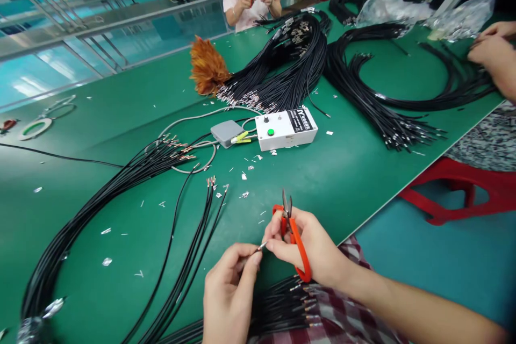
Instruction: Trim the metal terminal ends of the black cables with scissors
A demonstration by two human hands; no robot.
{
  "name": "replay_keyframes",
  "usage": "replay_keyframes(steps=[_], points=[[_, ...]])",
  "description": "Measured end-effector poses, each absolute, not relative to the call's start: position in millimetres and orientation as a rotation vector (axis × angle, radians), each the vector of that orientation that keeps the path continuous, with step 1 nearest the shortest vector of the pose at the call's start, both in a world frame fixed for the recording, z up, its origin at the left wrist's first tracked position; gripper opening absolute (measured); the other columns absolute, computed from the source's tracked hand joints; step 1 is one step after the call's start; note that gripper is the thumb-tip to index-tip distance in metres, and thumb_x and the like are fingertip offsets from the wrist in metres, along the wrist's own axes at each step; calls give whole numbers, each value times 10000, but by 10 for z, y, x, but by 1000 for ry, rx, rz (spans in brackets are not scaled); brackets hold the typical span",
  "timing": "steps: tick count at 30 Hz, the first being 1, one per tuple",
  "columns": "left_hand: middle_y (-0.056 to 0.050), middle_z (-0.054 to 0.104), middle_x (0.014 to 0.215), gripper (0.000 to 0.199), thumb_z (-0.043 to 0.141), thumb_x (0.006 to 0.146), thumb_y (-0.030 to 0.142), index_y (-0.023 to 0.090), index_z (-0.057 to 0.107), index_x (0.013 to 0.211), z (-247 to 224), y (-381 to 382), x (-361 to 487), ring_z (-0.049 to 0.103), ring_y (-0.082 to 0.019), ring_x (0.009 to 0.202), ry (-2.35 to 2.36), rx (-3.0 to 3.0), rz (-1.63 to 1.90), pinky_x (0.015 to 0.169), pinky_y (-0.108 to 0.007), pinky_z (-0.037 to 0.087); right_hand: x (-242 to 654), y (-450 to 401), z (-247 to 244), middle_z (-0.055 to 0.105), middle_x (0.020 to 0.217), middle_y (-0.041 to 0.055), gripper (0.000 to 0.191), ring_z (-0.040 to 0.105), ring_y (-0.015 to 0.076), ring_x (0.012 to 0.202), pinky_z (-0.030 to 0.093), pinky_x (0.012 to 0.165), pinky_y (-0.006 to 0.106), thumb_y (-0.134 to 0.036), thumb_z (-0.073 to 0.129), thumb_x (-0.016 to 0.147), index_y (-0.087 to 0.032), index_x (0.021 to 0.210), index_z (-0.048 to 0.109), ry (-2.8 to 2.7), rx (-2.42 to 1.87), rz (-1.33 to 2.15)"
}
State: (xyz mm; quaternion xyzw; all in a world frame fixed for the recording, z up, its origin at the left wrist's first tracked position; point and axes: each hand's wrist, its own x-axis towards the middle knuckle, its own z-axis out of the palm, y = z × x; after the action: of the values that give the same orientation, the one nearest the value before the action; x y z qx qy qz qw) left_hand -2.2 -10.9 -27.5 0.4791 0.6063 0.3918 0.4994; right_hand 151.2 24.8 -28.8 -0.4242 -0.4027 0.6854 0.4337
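My left hand (234, 285) is closed, pinching a thin black cable (258, 250) close to its stripped, silvery end. Red-handled scissors (300, 247) sit in my right hand (312, 242), their blades pointing up and slightly apart. The thumb and a finger of that hand also meet at the cable's tip. Below both hands, a bundle of black cables (278, 306) with bare ends lies over the table edge and my lap. A few loose black cables (201, 231) lie to the left of my hands.
A white box (287, 130) with a green button stands mid-table beside a grey pad (228, 133). Cable bundles (92, 193) curve at left; more cable piles (282, 64) lie behind, by an orange duster (207, 67). Co-workers' hands (494, 54) show at right and across. A red stool (463, 188) stands right.
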Motion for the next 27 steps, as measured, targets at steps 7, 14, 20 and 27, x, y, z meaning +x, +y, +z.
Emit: replay_keyframes(steps=[7, 14, 20, 27], points=[[46, 506, 477, 342, 710, 732, 460, 125, 654, 767, -190, -37, -32, 245, -12, 365, 1339, 727, 810, 357, -139, 128, 1491, 308, -286, 570, 703, -38, 168, 510, 108, 622, 423, 622, 259, -198, 690, 733, -200, 739, 522, -1094, -1085, 1673], [44, 499, 492, 303, 747, 720, 411, 122, 661, 756, -169, 15, -82, 246, -16, 414, 1268, 598, 830, 404, -151, 113, 1557, 352, -296, 560, 694, -28, 224, 503, 122, 620, 412, 602, 255, -351, 703, 749, -203, 775, 537, -1217, -1154, 1673], [65, 478, 494, 200, 682, 809, 317, 120, 661, 785, -117, 34, -139, 216, -6, 405, 1176, 526, 902, 434, -182, 155, 1874, 309, -182, 402, 552, -56, 396, 300, 105, 524, 241, 465, 246, -480, 676, 750, -204, 592, 439, -1878, -1558, 1424], [57, 493, 508, 198, 682, 804, 310, 114, 658, 790, -117, 50, -122, 224, -1, 401, 1149, 511, 901, 432, -180, 161, 1822, 329, -107, 277, 510, -52, 532, 208, 107, 500, 182, 434, 251, -615, 645, 707, -198, 487, 398, -2108, -1599, 1545]])
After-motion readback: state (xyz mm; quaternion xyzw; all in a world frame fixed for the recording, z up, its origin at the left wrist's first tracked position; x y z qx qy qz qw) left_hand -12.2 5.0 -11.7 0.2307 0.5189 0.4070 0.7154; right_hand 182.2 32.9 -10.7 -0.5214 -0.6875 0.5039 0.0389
